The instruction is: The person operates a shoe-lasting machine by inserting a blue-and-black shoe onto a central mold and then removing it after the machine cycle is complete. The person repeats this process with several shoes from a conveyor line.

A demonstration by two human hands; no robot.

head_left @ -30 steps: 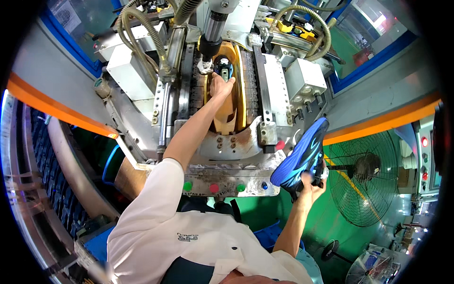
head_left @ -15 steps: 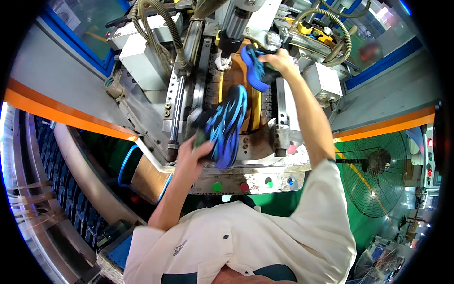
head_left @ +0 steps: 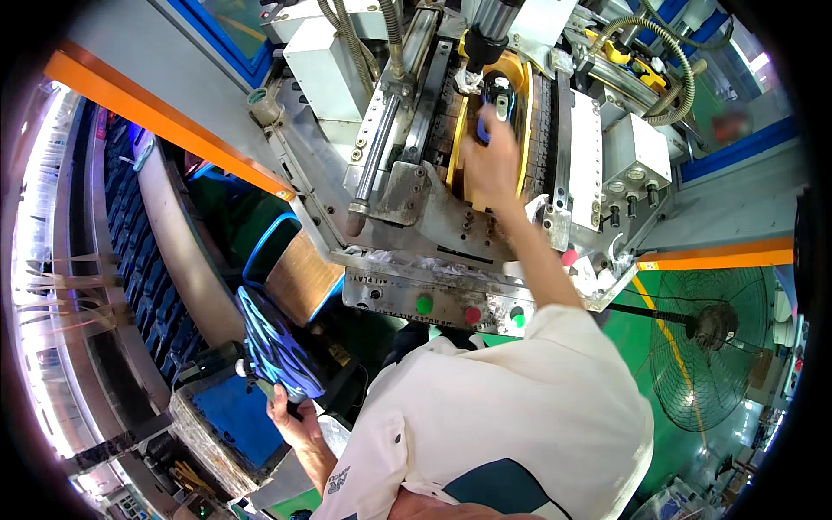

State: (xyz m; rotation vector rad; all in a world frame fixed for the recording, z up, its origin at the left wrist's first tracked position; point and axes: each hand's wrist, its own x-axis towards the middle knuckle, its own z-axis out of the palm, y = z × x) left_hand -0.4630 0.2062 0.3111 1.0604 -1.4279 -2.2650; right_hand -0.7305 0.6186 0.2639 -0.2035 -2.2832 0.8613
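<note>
My left hand (head_left: pixel 295 422) is out to the left, its fingers closed on a blue and black striped shoe (head_left: pixel 276 347) at one end. The shoe hangs above the area beside a blue-topped stand. Over the machine bed, my right hand (head_left: pixel 492 165) is smeared by motion, so its fingers cannot be made out. Just beyond it, a second dark shoe with blue sides (head_left: pixel 500 89) sits between the yellow-edged side pieces of the machine (head_left: pixel 524 82). Whether the right hand touches that shoe is unclear. A dark cylindrical head (head_left: pixel 487 43) stands beside it.
A front panel (head_left: pixel 403 303) with coloured buttons runs along the machine's near edge. To the left are a curved rack of dark parts (head_left: pixel 143 243), a wooden box (head_left: pixel 299 276) and the blue-topped stand (head_left: pixel 238 416). A caged fan (head_left: pixel 709 334) stands at right.
My left hand has carried its shoe from over the machine down to the left. The other shoe, earlier in my right hand, now sits in the machine. The view has shifted left.
</note>
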